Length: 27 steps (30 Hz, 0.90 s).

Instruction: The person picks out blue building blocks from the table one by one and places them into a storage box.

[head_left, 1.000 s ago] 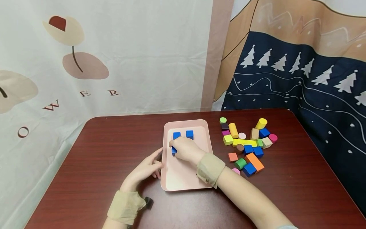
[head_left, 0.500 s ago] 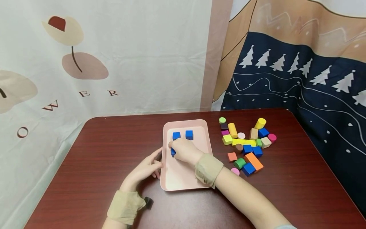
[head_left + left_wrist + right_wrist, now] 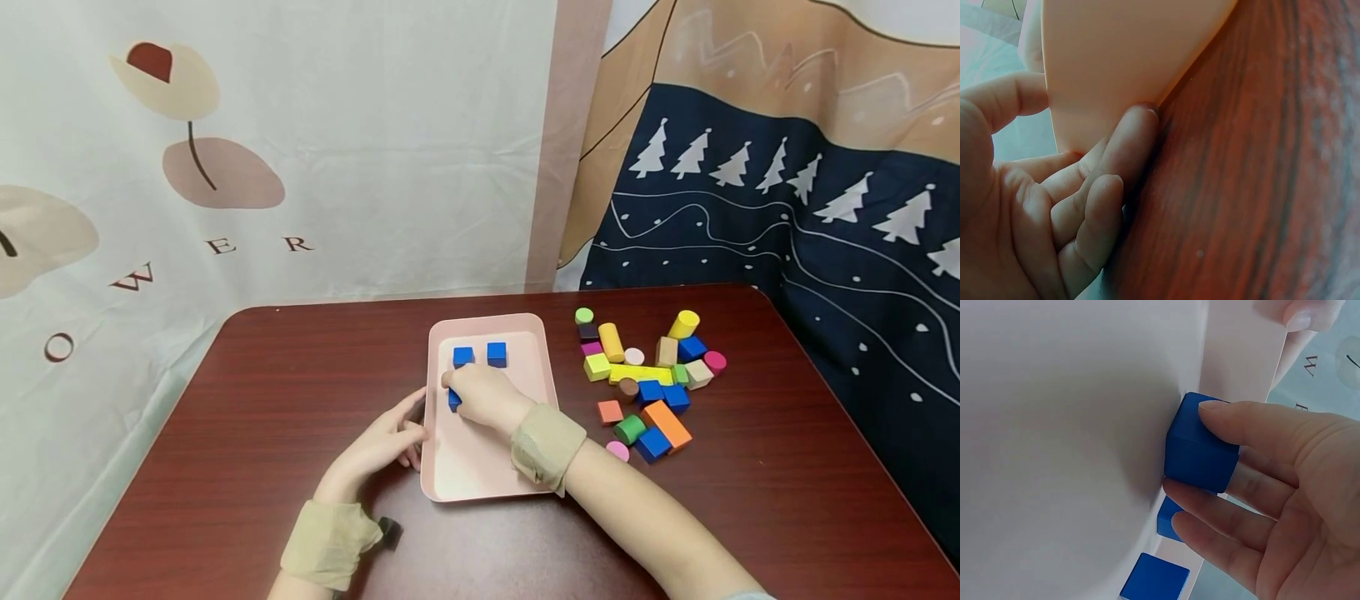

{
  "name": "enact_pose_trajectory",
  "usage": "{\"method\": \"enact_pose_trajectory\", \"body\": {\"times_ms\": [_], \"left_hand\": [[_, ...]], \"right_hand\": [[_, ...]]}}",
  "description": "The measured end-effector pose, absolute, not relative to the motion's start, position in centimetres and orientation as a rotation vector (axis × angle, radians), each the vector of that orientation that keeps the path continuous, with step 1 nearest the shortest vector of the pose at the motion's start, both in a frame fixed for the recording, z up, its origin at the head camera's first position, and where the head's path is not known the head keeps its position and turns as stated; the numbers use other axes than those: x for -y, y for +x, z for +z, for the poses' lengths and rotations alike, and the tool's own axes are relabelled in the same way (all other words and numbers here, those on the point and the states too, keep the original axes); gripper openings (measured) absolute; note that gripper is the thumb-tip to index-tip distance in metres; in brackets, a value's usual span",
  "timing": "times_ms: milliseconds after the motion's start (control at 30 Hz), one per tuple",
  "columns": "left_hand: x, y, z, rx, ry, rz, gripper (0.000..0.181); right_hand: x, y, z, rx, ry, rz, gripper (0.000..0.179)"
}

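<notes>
My right hand (image 3: 489,394) pinches a blue cube (image 3: 1200,445) between thumb and fingers, low over the left side of the pink tray (image 3: 487,467). The right wrist view shows the thumb on one face and fingers on the opposite side; whether the cube touches the tray floor I cannot tell. Two other blue cubes sit at the tray's far end, a left one (image 3: 462,356) and a right one (image 3: 497,354). At the tray's left edge, my left hand (image 3: 378,437) holds the side, its thumb at the rim and bent fingers against the outer wall (image 3: 1100,75).
Right of the tray lies a loose pile of coloured blocks, among them a yellow bar (image 3: 640,374), an orange block (image 3: 667,424), a green cylinder (image 3: 629,429) and several blue cubes (image 3: 653,444). The dark red table (image 3: 315,358) ends at printed curtains (image 3: 412,167) behind.
Between the first two frames my right hand shifts the blue cube slightly toward me inside the tray, then stays put. The left hand keeps its place on the tray's edge.
</notes>
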State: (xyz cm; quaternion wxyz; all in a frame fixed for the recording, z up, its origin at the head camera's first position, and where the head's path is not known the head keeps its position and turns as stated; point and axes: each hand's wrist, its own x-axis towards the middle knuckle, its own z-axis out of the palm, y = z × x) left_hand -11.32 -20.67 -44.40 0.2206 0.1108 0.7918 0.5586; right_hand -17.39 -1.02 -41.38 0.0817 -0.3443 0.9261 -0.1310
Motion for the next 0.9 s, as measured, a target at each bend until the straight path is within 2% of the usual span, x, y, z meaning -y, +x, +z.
{"method": "enact_pose_trajectory", "body": {"times_ms": [133, 567, 900], "left_hand": [[20.7, -11.3, -44.4, -2.185, 0.3, 1.552, 0.071], [20.7, -11.3, -44.7, -2.208, 0.315, 1.53, 0.071], [20.7, -11.3, -44.4, -2.192, 0.304, 1.539, 0.072]], "right_hand": [[1.0, -17.4, -41.4, -2.762, -1.032, -0.393, 0.022], [0.4, -17.2, -40.3, -2.757, -0.981, -0.415, 0.037], [-0.2, -17.0, -39.1, -2.789, -0.938, -0.399, 0.038]]}}
